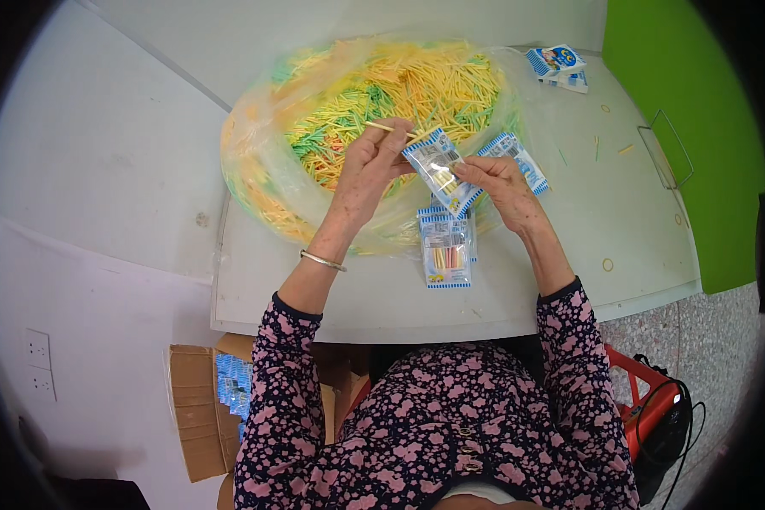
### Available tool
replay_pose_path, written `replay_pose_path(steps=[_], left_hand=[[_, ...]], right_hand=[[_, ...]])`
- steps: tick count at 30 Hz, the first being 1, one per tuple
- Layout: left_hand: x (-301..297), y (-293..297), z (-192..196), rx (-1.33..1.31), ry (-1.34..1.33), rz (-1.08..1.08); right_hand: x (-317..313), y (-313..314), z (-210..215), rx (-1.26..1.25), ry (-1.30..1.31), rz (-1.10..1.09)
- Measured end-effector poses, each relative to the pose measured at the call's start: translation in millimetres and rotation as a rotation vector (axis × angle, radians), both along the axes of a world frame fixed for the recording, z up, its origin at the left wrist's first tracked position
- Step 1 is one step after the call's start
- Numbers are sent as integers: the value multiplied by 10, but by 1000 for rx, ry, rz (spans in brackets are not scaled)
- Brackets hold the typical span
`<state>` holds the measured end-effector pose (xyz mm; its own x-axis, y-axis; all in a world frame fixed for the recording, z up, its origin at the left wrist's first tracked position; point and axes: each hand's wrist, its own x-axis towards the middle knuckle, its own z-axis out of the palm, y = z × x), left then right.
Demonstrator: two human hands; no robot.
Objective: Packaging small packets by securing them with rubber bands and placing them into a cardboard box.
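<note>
Two hands work above the middle of the grey table [569,221]. The left hand [370,170] pinches a few thin sticks [391,129], and the right hand [501,183] is closed on a small see-through packet [438,170] with blue stripy edges. One filled packet [447,251] lies flat near the front edge. A big crinkly plastic bag [263,161] near the back edge holds heaps of yellow, green and orange sticks, so lots looks left to pack

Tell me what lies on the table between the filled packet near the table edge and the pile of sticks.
In the head view, between the filled packet and the sticks lies the clear bag's crumpled rim; both hands hold another packet above it.
</note>
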<state>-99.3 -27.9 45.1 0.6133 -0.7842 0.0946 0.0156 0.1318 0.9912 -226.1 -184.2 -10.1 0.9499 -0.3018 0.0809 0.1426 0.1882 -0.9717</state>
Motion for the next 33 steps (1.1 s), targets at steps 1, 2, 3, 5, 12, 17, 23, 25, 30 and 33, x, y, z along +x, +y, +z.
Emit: replay_pose_path(steps=[1, 2, 3, 5, 12, 17, 23, 25, 30, 33], left_hand=[[2, 9, 12, 10, -33, 20], [2, 15, 27, 21, -66, 41], [0, 15, 51, 22, -67, 40], [0, 7, 97, 10, -114, 102], [79, 66, 91, 24, -98, 66], [85, 58, 198, -28, -414, 191], [-112, 81, 326, 80, -1241, 152], [-108, 77, 300, 53, -1270, 103], [-107, 67, 280, 158, -1125, -60], [-50, -5, 210, 52, -715, -85]], right_hand=[[-8, 0, 2, -7, -6, 0], [-14, -2, 2, -15, -13, 1], [-18, -11, -5, -13, -13, 0], [-21, -34, -26, -16, -12, 10], [-27, -30, -38, -25, -19, 14], [-44, -55, -63, 10, 2, 23], [-61, -72, -71, 8, -1, 51], [-57, -77, -80, 6, -5, 65], [-88, -31, -22, 0, -12, 108], [-79, -44, -46, -6, -5, 124]])
